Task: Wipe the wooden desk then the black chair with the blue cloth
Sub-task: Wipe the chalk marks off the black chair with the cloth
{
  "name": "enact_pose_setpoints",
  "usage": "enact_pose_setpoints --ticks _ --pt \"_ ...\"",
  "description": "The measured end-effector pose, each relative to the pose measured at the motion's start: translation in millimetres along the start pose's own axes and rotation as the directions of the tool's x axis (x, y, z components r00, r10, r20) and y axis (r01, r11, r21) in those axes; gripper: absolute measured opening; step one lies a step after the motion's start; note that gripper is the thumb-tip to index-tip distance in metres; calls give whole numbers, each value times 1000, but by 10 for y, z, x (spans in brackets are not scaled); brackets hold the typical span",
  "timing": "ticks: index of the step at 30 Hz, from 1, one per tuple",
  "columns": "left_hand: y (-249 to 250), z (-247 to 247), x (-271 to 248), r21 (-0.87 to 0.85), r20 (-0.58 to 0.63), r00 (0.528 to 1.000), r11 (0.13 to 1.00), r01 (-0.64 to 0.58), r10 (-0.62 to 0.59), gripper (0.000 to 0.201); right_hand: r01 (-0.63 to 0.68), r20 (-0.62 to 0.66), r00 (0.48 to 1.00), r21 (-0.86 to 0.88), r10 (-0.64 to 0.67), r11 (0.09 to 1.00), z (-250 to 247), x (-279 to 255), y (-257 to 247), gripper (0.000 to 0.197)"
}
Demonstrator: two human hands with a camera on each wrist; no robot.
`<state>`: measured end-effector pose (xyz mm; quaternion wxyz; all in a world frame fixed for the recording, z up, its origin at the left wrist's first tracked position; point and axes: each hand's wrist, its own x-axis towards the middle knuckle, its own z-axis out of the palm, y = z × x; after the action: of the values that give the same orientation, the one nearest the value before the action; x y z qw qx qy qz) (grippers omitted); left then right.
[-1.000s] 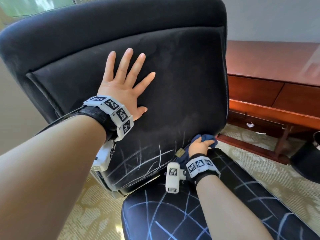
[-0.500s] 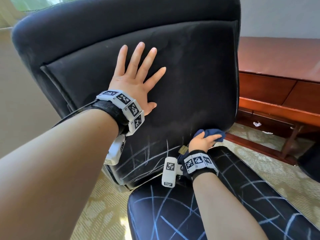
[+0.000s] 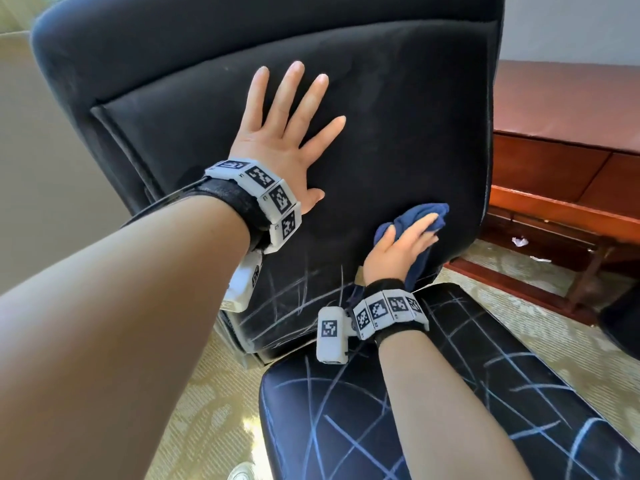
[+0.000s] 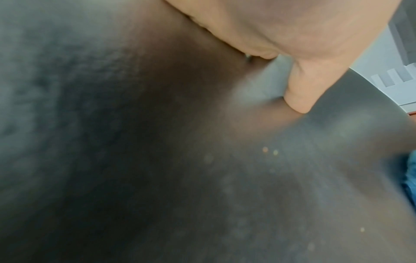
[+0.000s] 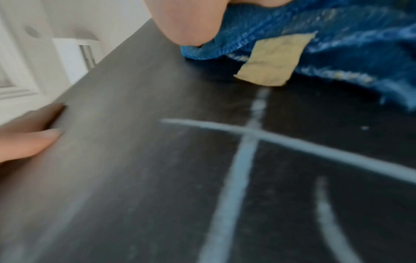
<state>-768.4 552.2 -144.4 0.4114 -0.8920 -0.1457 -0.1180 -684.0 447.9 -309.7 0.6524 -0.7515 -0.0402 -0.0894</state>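
- Blue cloth (image 3: pixel 420 220) sits bunched against the lower right of the black chair (image 3: pixel 398 98) backrest, pressed there by the right hand (image 3: pixel 398 249), whose fingers lie curled over the wad and hold it against the upholstery.
- Left hand (image 3: pixel 277 143) is spread flat on the middle of the backrest, fingers straight and apart, holding nothing — it seems to brace the chair.
- Chalk-like pale lines (image 3: pixel 294 306) still cross the bottom of the backrest and the whole seat (image 3: pixel 519 375); the upper backrest looks mostly clear. Judging by that, the chair part is under way with a good deal left.
- Risk: the cloth is a loose wad, and a tan label (image 5: pixel 273 58) hangs from it in the right wrist view. A hard stroke could let a fold slip from under the fingers, leaving skin rather than cloth to rub the marks.
- Risk: if the bracing hand eases off, the backrest may tilt or the chair shift under the wiping pressure — strokes would then skate rather than lift the marks.
- Risk: the bracing palm or forearm might brush across unwiped marks lower down and smear them.
- Wooden desk (image 3: pixel 568 109) stands just behind the chair on the right; whether it has been wiped I cannot tell.
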Motion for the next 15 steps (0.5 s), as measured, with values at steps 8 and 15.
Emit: enact_pose_setpoints --ticks 8,15 --pt "0 21 -31 25 -28 1000 1000 -5 5 88 -242 83 968 51 237 969 101 -536 230 60" --pt "12 16 -27 38 -29 1000 999 -5 6 87 3 102 995 54 -9 999 221 -489 -80 62"
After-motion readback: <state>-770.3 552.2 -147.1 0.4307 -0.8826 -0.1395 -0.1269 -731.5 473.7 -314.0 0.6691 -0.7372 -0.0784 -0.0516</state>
